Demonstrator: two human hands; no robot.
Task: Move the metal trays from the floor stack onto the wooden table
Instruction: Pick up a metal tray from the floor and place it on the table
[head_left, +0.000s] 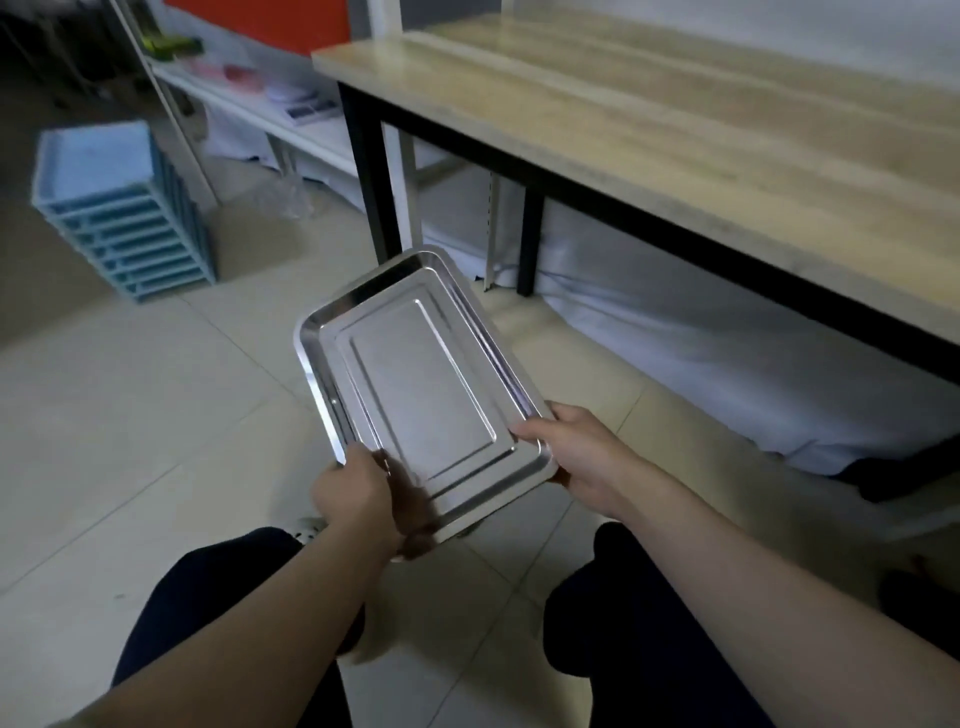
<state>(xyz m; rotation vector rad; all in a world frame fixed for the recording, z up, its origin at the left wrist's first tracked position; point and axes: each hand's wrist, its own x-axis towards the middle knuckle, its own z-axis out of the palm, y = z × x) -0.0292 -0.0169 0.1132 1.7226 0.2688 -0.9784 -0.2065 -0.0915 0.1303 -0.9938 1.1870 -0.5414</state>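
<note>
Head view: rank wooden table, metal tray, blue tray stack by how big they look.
1. wooden table
2. metal tray, held by left hand and right hand
3. blue tray stack, farther away, so true size unsure

Metal tray (423, 387) silver w/ embossed rectangle ridges; surface (675, 135) pale wood grain, black legs; stacked crates (119, 213) light blue; floor tiles (130, 415) beige.

Left hand (353, 488) covers near-left corner of shiny rectangular metal tray (421, 384); fingers under it hidden. Right hand (571, 457) fingers also hidden beneath rim. Light wooden table (675, 130) cut off by right edge. Items on white shelf (249, 104) too blurred to identify.
</note>
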